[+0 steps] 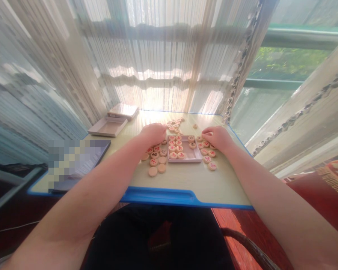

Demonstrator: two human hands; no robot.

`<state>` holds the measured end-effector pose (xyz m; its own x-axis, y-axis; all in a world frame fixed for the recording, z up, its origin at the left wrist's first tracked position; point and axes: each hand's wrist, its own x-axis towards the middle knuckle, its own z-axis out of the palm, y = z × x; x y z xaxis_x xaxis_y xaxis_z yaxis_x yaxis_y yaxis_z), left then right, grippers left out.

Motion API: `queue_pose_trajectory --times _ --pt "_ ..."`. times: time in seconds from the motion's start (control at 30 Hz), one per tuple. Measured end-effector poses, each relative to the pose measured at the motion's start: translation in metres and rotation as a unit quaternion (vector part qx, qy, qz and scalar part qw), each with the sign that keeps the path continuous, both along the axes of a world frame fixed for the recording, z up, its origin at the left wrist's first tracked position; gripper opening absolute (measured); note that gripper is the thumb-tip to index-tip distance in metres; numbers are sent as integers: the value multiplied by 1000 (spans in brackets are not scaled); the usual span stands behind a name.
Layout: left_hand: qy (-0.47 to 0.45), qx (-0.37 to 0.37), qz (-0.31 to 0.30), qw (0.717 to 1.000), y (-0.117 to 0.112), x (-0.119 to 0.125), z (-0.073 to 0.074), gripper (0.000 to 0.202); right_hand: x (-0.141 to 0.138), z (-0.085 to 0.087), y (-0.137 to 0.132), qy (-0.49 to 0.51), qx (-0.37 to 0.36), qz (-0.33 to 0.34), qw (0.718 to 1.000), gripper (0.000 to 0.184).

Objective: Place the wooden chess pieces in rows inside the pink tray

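Observation:
A shallow, pale pink box (198,160) sits on the table, with two columns of red-marked xiangqi pieces (179,149) along its left side and a few black-marked ones (191,138) at its right. My left hand (154,134) is curled over the pieces left of the box; whatever its fingers hold is hidden. On the opposite side, my right hand (218,138) has its fingers bent together above loose pieces (204,152), close to a piece (199,138) by the box's edge. What lies between those fingertips is too small to make out.
More pieces (173,125) lie behind the box, and face-down discs (153,172) lie at its front left. An open, shallow lid or tray (108,126) and a closed box (124,111) stand at the back left. A dark tablet-like object (92,161) lies at left. Curtains (157,56) hang behind the blue-edged table (222,187).

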<state>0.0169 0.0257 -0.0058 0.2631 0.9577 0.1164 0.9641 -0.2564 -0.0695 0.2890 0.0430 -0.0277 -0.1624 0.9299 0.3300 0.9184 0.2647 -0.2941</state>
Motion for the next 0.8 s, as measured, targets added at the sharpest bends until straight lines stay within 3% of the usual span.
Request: queue_pose_trajectory --times 0.17,0.3,0.47,0.8 --pt "5 0 -5 1000 0 0 0 36 -4 11 -10 35 59 19 997 25" --pt "6 -5 -7 1000 0 0 0 37 -11 18 -24 69 43 79 994 26" --pt "6 -13 2 1000 1 0 0 35 -19 17 -35 51 41 155 986 30" --pt "12 -10 -5 1000 0 -1 1 39 -25 18 -39 17 67 231 971 21"
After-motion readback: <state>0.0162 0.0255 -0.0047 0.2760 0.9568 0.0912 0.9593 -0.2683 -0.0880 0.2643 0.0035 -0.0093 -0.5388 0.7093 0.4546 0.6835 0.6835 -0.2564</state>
